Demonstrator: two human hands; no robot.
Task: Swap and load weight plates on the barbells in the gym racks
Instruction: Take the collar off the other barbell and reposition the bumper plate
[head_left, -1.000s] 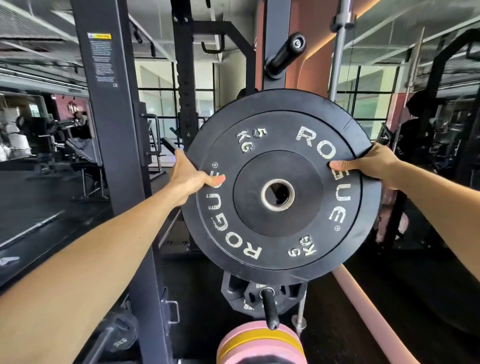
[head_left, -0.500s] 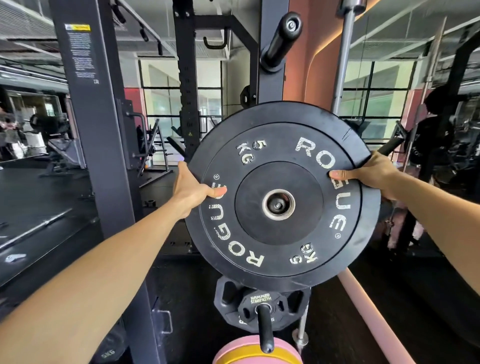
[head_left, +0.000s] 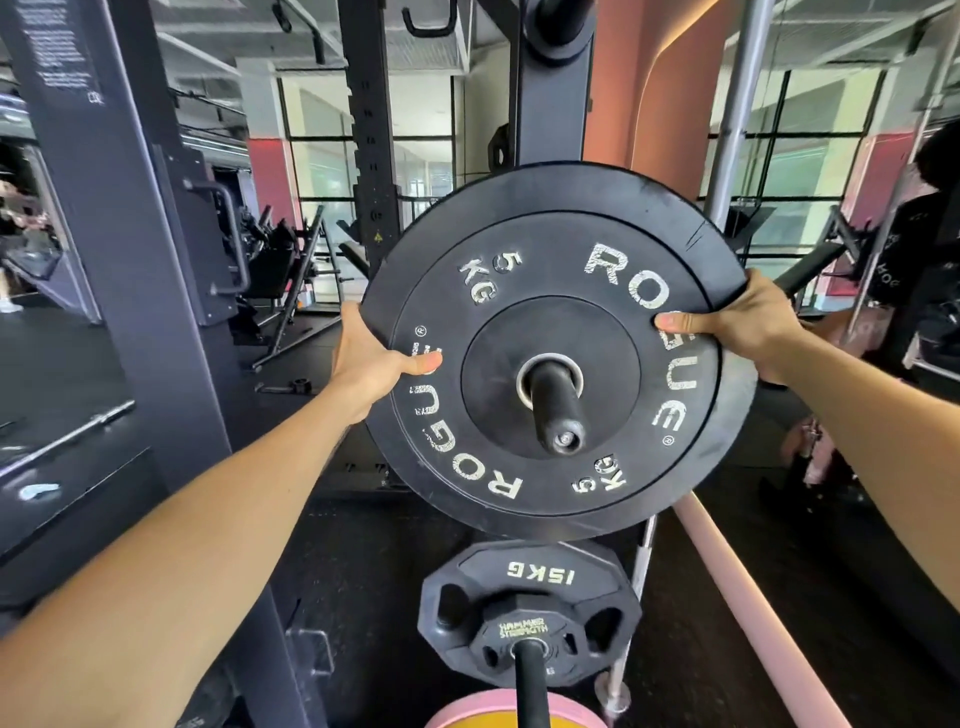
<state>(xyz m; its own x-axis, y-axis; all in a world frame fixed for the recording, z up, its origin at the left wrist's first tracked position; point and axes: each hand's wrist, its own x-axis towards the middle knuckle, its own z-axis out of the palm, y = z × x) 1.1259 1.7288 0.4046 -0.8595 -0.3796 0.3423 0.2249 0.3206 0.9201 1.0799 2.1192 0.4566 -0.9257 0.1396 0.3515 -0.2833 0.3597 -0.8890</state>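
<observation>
Plate (head_left: 558, 348) first: a black bumper plate marked 5 KG, held upright in the head view, its steel-ringed centre hole already threaded over a black storage peg (head_left: 553, 402) that sticks out toward the camera from the rack upright (head_left: 550, 104). The peg's capped end shows well clear of the plate's face, so the plate sits partway along it, though how far it is from the upright cannot be told from here.

Both hands clamp the rim. The left hand (head_left: 366, 358) grips the left edge, thumb flat on the face and fingers wrapped out of sight behind; the right hand (head_left: 748, 325) does the same on the right edge — thumb forward, fingers hidden at the back.

Below hangs a 15KG plate (head_left: 524, 610) on a lower peg (head_left: 532, 686), with a pink and yellow plate (head_left: 514, 717) under that at the frame's bottom edge.

Risks, as I judge them: fingers behind the rim could be pinched against the upright if the plate is shoved home without shifting the grip. The plate looks slightly tilted, so pushing unevenly could bind the ring on the peg — and letting go before it is seated could leave it rocking near the end.
</observation>
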